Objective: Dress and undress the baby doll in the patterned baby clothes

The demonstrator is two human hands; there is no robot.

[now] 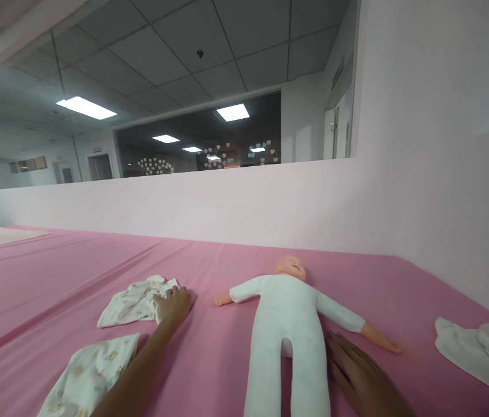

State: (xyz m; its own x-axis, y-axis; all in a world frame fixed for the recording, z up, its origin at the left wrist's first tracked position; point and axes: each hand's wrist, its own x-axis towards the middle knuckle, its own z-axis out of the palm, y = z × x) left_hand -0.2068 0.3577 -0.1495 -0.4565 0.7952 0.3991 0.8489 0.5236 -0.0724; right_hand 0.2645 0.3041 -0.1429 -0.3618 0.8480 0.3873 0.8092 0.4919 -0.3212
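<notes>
A baby doll (285, 324) in a white one-piece suit lies on its back on the pink sheet (209, 359), head toward the wall and arms spread. My right hand (357, 376) lies flat and open on the sheet beside the doll's leg, fingers stretched out. My left hand (175, 305) rests on the edge of a small printed baby garment (135, 301); its fingers are curled onto the cloth. A second printed garment (90, 373) lies nearer to me, under my left forearm.
A crumpled white cloth (481, 350) lies at the right edge of the sheet. A low pink wall (227, 202) runs behind the surface, with glass above it. A beige mat (1, 236) sits at the far left.
</notes>
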